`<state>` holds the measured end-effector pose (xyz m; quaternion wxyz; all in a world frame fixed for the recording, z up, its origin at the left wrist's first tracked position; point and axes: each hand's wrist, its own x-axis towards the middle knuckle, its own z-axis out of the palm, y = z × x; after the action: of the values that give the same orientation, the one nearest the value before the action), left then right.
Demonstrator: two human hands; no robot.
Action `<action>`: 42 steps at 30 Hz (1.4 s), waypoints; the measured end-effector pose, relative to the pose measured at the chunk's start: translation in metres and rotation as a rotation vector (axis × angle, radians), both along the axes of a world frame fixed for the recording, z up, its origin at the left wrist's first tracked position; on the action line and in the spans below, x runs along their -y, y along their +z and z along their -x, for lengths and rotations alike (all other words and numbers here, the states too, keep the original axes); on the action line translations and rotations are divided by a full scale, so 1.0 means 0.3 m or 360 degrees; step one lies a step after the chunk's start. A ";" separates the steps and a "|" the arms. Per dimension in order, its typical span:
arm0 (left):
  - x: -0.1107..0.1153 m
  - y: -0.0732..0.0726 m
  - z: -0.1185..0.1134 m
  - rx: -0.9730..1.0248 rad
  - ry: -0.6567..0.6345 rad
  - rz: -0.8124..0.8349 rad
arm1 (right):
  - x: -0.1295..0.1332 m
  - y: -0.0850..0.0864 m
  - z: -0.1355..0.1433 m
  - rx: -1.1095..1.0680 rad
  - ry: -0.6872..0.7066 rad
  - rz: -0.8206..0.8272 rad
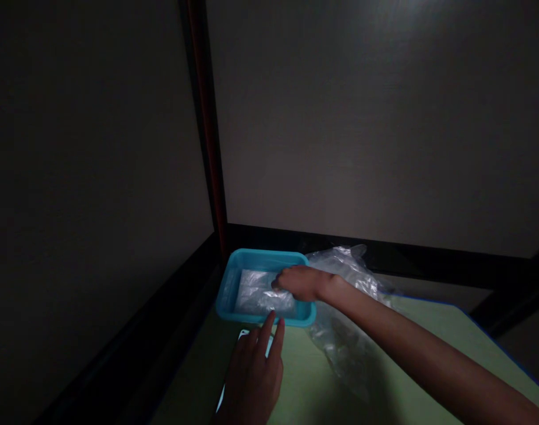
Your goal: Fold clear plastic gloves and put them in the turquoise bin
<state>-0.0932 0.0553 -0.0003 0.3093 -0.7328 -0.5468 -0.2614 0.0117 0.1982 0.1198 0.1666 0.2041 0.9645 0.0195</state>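
Note:
A blue plastic tray with raised walls stands at the corner of the table. Inside it lies a folded clear plastic bag, flat against the bottom. My right hand reaches over the tray's right wall, its fingers curled together on the bag's right part; the fingertips are partly hidden. In front of the tray is my left hand, fingers stretched out and the tips close to the near rim. Under the left hand shows a flat object with a pale, bright edge, perhaps a phone, mostly covered.
A large crumpled sheet of clear plastic lies right of the tray, partly under my right forearm. The pale green table has a blue edge. Grey wall panels with a dark post rise close behind and left. Light is dim.

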 end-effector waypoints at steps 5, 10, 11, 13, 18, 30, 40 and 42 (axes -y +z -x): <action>-0.001 0.006 -0.008 0.0019 0.0020 0.0001 | 0.031 0.033 -0.107 -0.0323 -0.0014 -0.0031; 0.000 0.015 -0.010 0.0011 0.0044 -0.0046 | 0.076 0.030 -0.239 -0.0750 -0.0058 0.0080; 0.000 0.019 -0.008 0.0011 0.0041 -0.0050 | 0.089 0.025 -0.267 -0.0791 -0.0088 0.0095; -0.003 0.026 -0.003 0.0025 0.0040 -0.0060 | 0.118 0.006 -0.324 -0.0843 -0.0175 0.0125; -0.015 0.034 0.015 0.0045 0.0043 -0.0079 | 0.229 -0.092 -0.441 -0.0826 -0.0362 0.0274; -0.058 0.014 0.055 0.0063 -0.0080 -0.0121 | 0.471 -0.280 -0.538 -0.0631 -0.0520 0.0435; 0.043 -0.057 -0.178 0.0282 -0.0430 0.0137 | 0.519 -0.355 -0.592 -0.0731 -0.0472 0.0487; 0.062 -0.073 -0.230 0.0278 -0.0431 0.0262 | 0.541 -0.353 -0.597 -0.0750 -0.0445 0.0506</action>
<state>-0.0241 0.0368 -0.0222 0.1616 -0.7970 -0.4875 -0.3178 0.1908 0.0360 0.0140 -0.0307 0.3051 0.9301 -0.2024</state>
